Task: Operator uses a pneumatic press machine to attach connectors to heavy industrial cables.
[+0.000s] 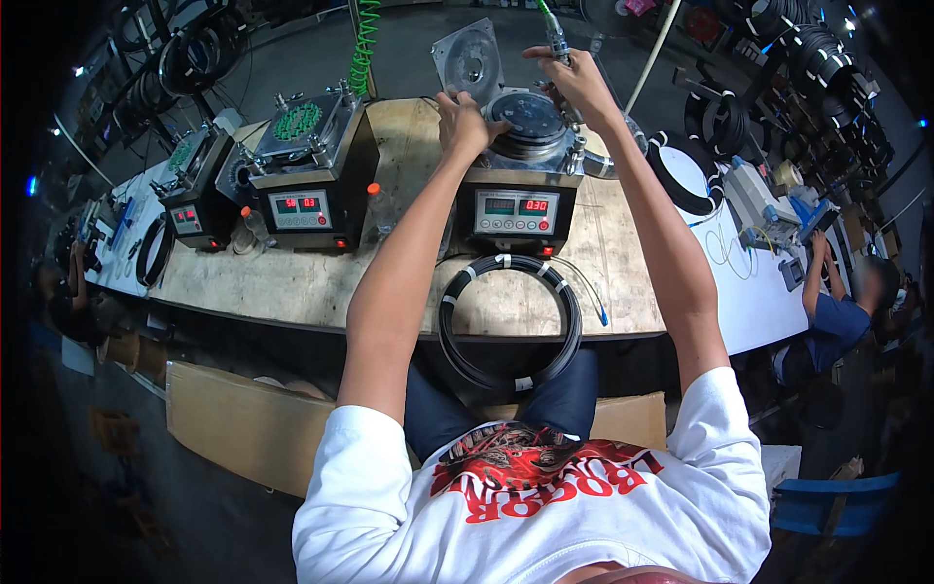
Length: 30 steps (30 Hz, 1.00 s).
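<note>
Over the bench, my left hand [464, 127] has its fingers on the lower edge of a grey square plate [469, 58] with a round centre, held tilted upright. Its thumb reaches out to the rim of a dark round disc [526, 114] on top of a polishing machine [516, 211]. My right hand [576, 86] is closed round a metal air gun [556, 37] above the disc's right side; a green hose joins its top. The air gun's lower end is partly hidden by the fingers. A coil of black cable [449, 326] hangs over the bench's front edge below the machine.
Two similar machines [302, 209] stand to the left, with green parts on top. An orange-capped bottle [379, 209] is between machines. A green coiled hose [363, 49] hangs behind. Another black cable coil [671, 200] lies on the right. Co-workers [839, 321] sit at both sides.
</note>
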### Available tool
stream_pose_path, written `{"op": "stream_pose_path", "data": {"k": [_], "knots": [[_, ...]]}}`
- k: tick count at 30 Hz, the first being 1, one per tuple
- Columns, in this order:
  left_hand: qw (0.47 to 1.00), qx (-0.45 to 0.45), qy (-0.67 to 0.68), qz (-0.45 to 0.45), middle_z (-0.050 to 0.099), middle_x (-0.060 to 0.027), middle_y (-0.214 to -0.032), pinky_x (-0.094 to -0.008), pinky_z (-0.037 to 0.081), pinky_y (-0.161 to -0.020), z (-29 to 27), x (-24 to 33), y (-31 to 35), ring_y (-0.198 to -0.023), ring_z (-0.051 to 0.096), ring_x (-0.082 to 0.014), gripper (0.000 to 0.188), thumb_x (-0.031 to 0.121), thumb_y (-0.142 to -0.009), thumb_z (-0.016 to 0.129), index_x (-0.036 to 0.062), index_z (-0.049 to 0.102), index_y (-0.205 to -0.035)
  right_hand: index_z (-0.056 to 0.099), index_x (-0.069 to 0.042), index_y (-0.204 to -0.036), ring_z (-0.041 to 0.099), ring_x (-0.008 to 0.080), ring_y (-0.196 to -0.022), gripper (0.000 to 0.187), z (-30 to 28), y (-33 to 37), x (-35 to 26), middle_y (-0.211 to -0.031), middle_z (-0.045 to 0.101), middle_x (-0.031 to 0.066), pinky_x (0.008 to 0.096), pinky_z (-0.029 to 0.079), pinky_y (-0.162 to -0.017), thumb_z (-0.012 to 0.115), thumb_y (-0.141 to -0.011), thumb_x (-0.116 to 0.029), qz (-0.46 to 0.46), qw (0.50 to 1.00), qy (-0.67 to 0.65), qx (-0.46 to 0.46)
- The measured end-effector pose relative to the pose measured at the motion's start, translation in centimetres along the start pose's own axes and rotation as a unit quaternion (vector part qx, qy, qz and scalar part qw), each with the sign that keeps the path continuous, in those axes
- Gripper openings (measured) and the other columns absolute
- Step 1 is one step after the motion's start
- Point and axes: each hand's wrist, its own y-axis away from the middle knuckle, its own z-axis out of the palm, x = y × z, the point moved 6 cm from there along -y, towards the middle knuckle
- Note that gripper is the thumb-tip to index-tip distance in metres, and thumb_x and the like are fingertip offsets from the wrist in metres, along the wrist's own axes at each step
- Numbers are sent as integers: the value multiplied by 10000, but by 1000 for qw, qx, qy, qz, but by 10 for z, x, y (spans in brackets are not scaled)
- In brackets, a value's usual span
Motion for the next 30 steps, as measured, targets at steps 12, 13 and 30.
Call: {"op": "stream_pose_path", "data": {"k": [12, 13, 30], "knots": [[996, -13, 79, 27, 285, -361, -1370, -454, 411, -1072, 10, -7, -9, -1255, 418, -476, 959, 275, -584, 946, -68, 373, -1273, 757, -33, -1010, 551, 54, -628, 234, 6, -18, 10, -622, 553, -12, 237, 445, -571, 554, -935, -123, -106, 991, -32, 69], [996, -15, 85, 13, 271, -374, -1379, -438, 395, -1088, 10, -14, -9, -1274, 400, -472, 974, 292, -590, 944, -103, 367, -1268, 748, -17, -1012, 569, 60, -626, 236, 15, -14, 3, -654, 590, -4, 231, 434, -543, 545, -933, -109, -83, 992, -90, 42], [994, 2, 109, 23, 350, -344, -1370, -425, 327, -1143, 13, -10, -8, -1304, 352, -487, 979, 370, -612, 920, -110, 414, -1300, 743, -31, -1053, 592, 59, -666, 235, 29, -49, -20, -751, 611, -14, 216, 442, -566, 541, -939, -62, -164, 968, -149, 114]]}}
